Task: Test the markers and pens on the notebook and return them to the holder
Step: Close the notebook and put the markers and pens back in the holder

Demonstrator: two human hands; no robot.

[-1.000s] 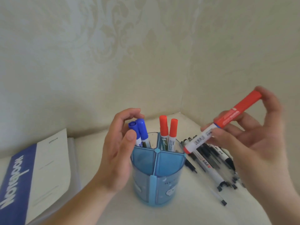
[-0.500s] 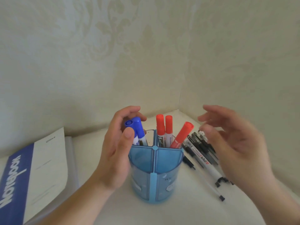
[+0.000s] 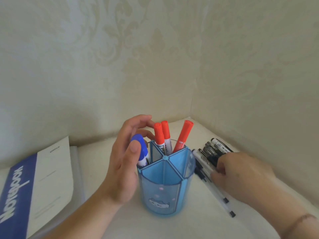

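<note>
Notebook (image 3: 34, 183) cut off by the left and bottom edges, right hand (image 3: 241, 175) motion-blurred with fingertips hiding part of the black pens (image 3: 209, 152), blue markers (image 3: 142, 150) half hidden behind the left hand (image 3: 124, 163)

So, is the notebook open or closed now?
Closed. The notebook lies flat left of the blue pen holder, its blue-and-white cover facing up, no pages showing.
</note>
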